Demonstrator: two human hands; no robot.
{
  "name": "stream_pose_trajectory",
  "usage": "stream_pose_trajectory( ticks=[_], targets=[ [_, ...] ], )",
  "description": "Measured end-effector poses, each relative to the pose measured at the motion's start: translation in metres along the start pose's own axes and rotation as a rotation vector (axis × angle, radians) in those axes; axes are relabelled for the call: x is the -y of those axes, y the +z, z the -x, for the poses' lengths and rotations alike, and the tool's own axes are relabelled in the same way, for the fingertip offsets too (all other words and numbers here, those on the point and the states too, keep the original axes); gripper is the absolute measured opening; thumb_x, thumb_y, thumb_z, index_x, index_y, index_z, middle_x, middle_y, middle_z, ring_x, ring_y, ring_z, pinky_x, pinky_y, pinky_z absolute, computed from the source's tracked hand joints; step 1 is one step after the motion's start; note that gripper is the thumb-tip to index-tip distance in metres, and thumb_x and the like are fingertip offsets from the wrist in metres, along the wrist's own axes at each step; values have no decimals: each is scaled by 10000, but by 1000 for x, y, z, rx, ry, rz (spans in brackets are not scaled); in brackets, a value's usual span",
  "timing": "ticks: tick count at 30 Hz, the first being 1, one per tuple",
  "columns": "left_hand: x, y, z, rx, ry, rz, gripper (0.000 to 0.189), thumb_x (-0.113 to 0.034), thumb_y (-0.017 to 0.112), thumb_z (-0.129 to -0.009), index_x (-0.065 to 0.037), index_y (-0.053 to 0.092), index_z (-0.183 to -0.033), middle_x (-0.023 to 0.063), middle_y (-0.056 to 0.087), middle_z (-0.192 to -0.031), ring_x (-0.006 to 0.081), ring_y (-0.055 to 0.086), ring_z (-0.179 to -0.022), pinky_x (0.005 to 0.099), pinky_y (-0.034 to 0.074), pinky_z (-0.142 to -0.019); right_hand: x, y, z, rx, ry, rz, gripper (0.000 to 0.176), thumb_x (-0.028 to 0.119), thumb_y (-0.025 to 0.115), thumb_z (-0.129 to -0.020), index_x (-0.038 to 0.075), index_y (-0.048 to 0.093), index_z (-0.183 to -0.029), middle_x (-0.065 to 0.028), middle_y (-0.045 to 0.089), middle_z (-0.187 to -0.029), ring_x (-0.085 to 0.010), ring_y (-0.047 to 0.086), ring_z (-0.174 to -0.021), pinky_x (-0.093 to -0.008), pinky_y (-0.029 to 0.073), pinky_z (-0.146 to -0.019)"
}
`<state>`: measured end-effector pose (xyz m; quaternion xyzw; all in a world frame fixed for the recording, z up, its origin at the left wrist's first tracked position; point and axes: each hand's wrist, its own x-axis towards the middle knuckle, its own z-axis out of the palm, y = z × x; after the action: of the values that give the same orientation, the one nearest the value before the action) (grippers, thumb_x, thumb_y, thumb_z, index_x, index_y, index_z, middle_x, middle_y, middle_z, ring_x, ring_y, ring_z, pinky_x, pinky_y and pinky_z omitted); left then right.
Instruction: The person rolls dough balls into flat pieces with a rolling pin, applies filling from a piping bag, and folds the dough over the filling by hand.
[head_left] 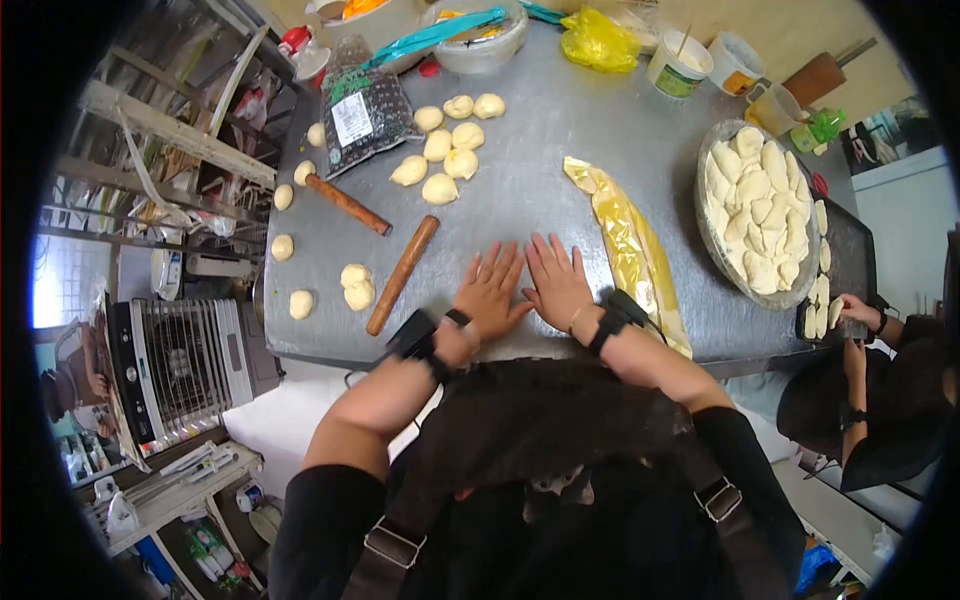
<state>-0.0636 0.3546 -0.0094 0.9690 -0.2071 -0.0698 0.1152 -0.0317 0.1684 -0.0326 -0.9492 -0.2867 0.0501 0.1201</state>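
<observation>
My left hand (490, 292) lies palm down on the grey metal table (520, 150), its fingers pointing away from me. Beside it, my right hand (558, 283) rests flat too, with the two thumbs close together. Neither hand holds anything. Left of my left hand is a wooden rolling pin (403, 274), and a second rolling pin (348, 204) lies farther left. Two touching dough balls (357, 286) sit near the first pin. To the right of my right hand stretches a long yellow wrapped strip (630, 245). Several dough balls (438, 145) are grouped farther back.
A large round tray of dough pieces (703, 205) stands at the right. Beyond it, a co-worker's hands (852, 318) work at a dark tray (850, 250). A dark labelled bag (367, 110), bowls (480, 50), a yellow bag (600, 42) and tubs (680, 66) line the back.
</observation>
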Motion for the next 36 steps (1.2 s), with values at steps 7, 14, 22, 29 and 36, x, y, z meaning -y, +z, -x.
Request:
stream_pose_trajectory(
  ticks=[7,14,22,29,36],
  targets=[
    [70,-27,16,-386,-185,228,581,-256,693,-808,-69,461,-1307,185,450,-1357,397,409,-1258,551,322,-1025,-44,-56,18,-207,257,-218,789,374,606,-870,124,232,-1518,-178,214,-1563,-393,174,-1448,-648,161,-1109],
    [99,-9,90,-210,-535,41,404,-121,688,-787,-56,537,-1157,161,601,-1037,373,574,-981,452,446,-871,-107,-59,54,-73,477,273,676,292,625,-878,161,338,-1476,-154,260,-1526,-378,227,-1417,-611,225,-1111],
    [0,-72,13,-175,166,346,313,-105,703,-792,-60,631,-1094,159,640,-1052,360,598,-974,439,485,-840,-30,-91,21,142,-88,-353,618,297,772,-720,135,538,-1269,-74,557,-1177,-328,511,-1159,-445,446,-915],
    [8,-3,-15,-187,-277,169,504,-232,650,-852,-30,534,-1299,230,482,-1329,412,462,-1216,510,393,-995,-46,-40,7,-118,136,-68,516,325,665,-821,144,556,-1292,-82,518,-1282,-322,448,-1246,-495,382,-1003],
    [85,-29,-155,-533,-372,-181,577,-277,593,-891,-14,436,-1381,227,343,-1465,418,333,-1334,562,273,-1088,-88,-41,-143,-308,220,81,525,428,574,-902,130,526,-1331,-105,501,-1330,-310,426,-1287,-532,298,-1079]
  ],
)
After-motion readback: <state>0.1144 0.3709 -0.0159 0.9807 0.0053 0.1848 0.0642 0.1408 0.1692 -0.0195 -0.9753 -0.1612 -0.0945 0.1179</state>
